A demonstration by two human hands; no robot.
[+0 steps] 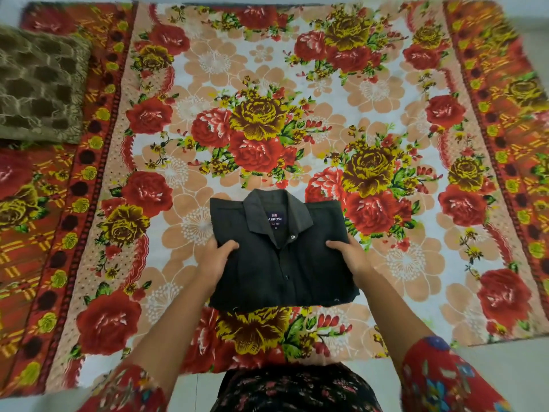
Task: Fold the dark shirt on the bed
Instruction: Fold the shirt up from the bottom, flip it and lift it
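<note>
The dark shirt (pixel 282 263) is a folded rectangle, collar away from me, with its label and button placket facing up. It sits over the near middle of the flowered bed sheet (pixel 267 84). My left hand (pixel 215 258) grips the shirt's left edge, thumb on top and fingers hidden underneath. My right hand (pixel 349 257) grips the right edge the same way. The near edge of the shirt appears slightly raised off the sheet.
A brown patterned pillow (pixel 38 84) lies at the far left of the bed. The sheet's red border runs along both sides. Pale floor (pixel 490 367) shows at the near edge, by my flowered clothing.
</note>
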